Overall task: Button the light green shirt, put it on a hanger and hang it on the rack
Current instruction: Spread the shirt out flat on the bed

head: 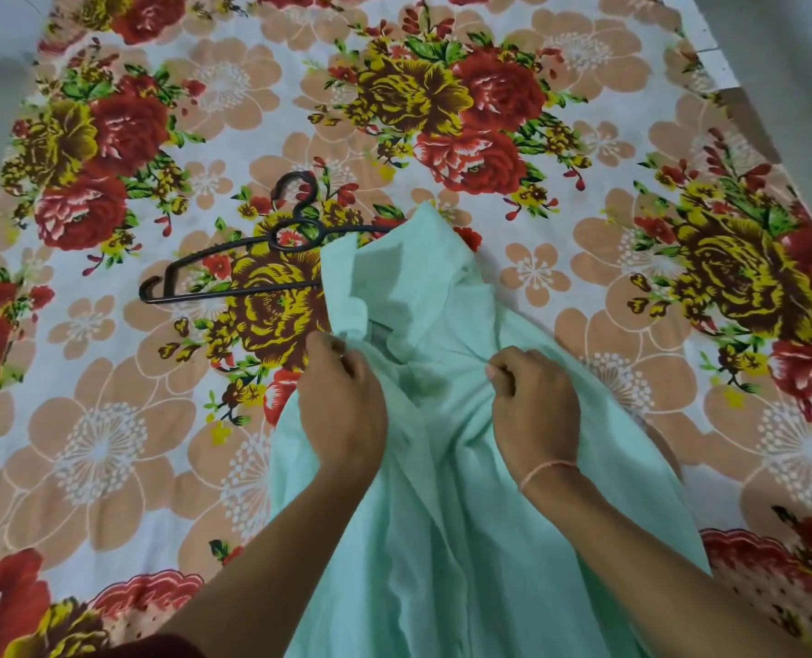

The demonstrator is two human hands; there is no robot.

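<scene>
Light green cotton shirt [442, 515] on bed, held at the chest in both hands; buttoning stage, by judgement.

Nearest: shirt lies lengthwise, collar end away from the person, front rumpled. Left hand [342, 406] is curled tight on the front edge below the collar. Right hand [534, 406], thin pink thread band [549, 470] at the wrist, is clenched on a bunch of cloth opposite. No buttons visible, so none can be counted as fastened. Beyond: black plastic hanger [233, 292] flat on the red-and-peach floral bedsheet [109, 444], its right end hidden under the shirt's top — not yet inserted. Rack not seen; hanging remains.
</scene>
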